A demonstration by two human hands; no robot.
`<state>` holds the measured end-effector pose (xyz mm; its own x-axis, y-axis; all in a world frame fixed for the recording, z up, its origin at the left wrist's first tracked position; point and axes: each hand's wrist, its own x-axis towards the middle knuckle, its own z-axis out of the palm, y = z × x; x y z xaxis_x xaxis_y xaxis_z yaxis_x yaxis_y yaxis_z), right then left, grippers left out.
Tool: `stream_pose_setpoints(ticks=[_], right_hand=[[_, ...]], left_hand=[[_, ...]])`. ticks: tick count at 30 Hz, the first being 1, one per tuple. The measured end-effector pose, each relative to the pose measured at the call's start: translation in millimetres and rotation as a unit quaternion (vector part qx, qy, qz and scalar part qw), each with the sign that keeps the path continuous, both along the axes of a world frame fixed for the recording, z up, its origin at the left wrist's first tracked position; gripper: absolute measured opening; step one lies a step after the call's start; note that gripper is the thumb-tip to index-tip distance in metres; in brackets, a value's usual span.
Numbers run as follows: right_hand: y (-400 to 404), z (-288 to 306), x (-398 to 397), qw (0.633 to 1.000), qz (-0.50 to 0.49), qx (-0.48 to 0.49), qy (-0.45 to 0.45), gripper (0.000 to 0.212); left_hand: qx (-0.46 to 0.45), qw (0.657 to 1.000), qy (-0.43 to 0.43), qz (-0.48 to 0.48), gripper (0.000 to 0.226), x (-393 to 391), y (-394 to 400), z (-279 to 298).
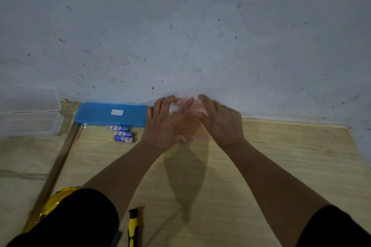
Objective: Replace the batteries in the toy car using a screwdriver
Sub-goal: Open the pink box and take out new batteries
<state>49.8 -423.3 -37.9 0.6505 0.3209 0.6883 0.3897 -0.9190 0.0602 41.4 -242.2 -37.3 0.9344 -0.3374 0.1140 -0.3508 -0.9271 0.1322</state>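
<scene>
Both hands met at the far edge of the wooden board [261, 166], near the wall, on a translucent pink box [195, 128] with something whitish inside, too blurred to name. The left hand [166, 124] spread its fingers over the box's left side; the right hand [220, 120] laid loosely parted fingers on its top. No toy car could be made out. Three batteries [122, 133] lay at nine o'clock from the hands, just beside a blue case [110, 114]. The yellow-handled screwdriver [133, 226] sat untouched at seven o'clock. This looked like an opening step; next, probably, lifting the lid.
</scene>
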Motion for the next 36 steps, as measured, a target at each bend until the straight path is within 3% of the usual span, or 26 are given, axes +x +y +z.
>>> stream_pose_setpoints(ticks=[10, 19, 23, 27, 32, 36], right_hand=[[22.6, -45.5, 4.6, 0.985, 0.076, 0.050, 0.147, 0.037], [17.7, -48.1, 2.8, 0.970, 0.152, 0.014, 0.189, 0.054], [18.8, -52.9, -0.4, 0.967, 0.167, 0.012, 0.192, 0.041], [14.1, -52.2, -12.5, 0.970, 0.159, 0.028, 0.184, 0.044], [-3.7, -36.0, -34.8, 0.993, 0.013, 0.037, 0.113, 0.042], [-1.5, -23.9, -39.5, 0.991, -0.011, 0.048, 0.125, 0.048]], left_hand=[[-0.025, 0.999, 0.030, 0.011, 0.135, 9.6, 3.4, -3.0], [-0.016, 0.999, 0.029, 0.019, 0.136, 8.8, 2.4, -3.3], [-0.030, 0.999, 0.024, 0.014, 0.135, 7.5, 3.2, -4.1], [-0.042, 0.999, 0.011, 0.019, 0.130, 5.5, 1.5, -3.3], [-0.064, 0.997, 0.001, 0.031, 0.119, -1.2, -2.2, -2.4], [-0.070, 0.996, -0.042, 0.040, 0.107, -5.5, -5.2, -7.6]])
